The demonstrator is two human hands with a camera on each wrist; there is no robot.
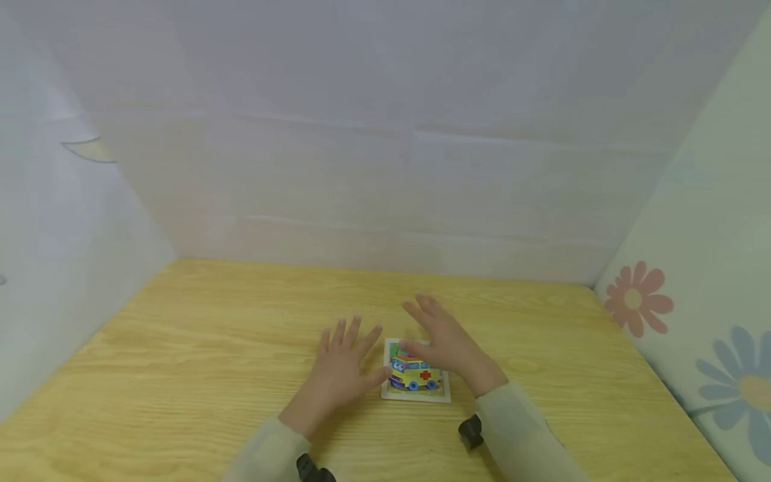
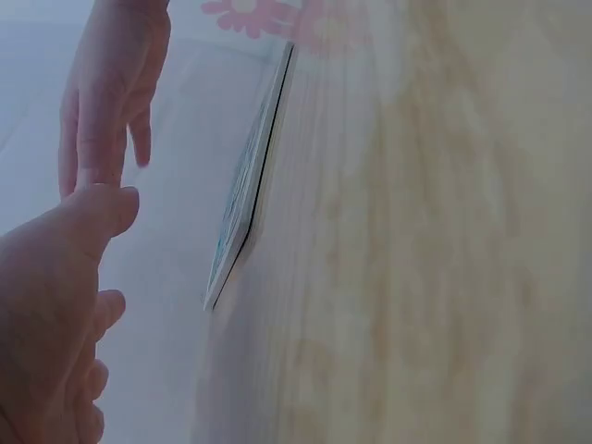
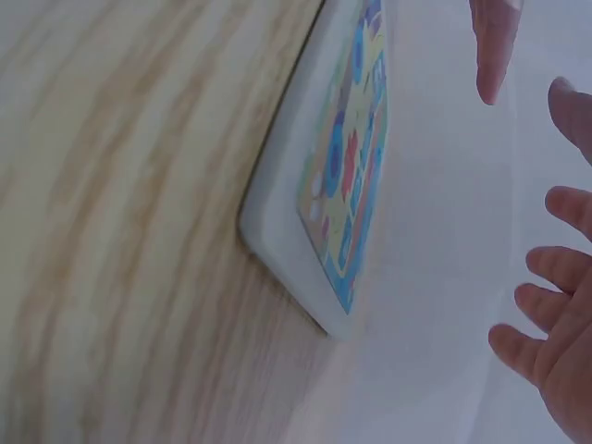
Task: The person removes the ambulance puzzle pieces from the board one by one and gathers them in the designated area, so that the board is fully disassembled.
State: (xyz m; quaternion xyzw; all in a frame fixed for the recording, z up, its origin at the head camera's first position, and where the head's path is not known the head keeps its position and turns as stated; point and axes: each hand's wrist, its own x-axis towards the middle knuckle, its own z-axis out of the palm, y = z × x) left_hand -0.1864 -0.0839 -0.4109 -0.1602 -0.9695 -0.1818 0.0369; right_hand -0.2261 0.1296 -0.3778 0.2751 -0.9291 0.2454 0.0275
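The small, square, white-bordered picture board (image 1: 415,397), printed with a bright yellow ambulance (image 1: 412,373) bearing a red cross, lies face up on the light yellow wood-grained table (image 1: 211,348), between and slightly below the person's two bare hands. It rests flat, so the tabletop carries its weight and neither hand needs to steady it; its straight lower edge runs roughly along the person's side, which probably makes the ambulance easy to read from the seat. The left hand (image 1: 340,375) hovers to the left with its fingers spread apart and the thumb reaching over the board's left edge in the head view. The right hand (image 1: 446,341) hangs over the upper right, fingers also parted and curled round nothing, its thumb crossing the top of the picture. Both wrist views show air between the hands and the board, so the overlap seems to come from the viewing angle rather than contact. Held at either side like this, the hands leave most of the picture uncovered and, I would judge, could meet the border from opposite edges. The thick, pale border stands proud of the tabletop, likely offering fingertips something to catch. Whether the picture is one sheet or fitted pieces, I cannot tell.
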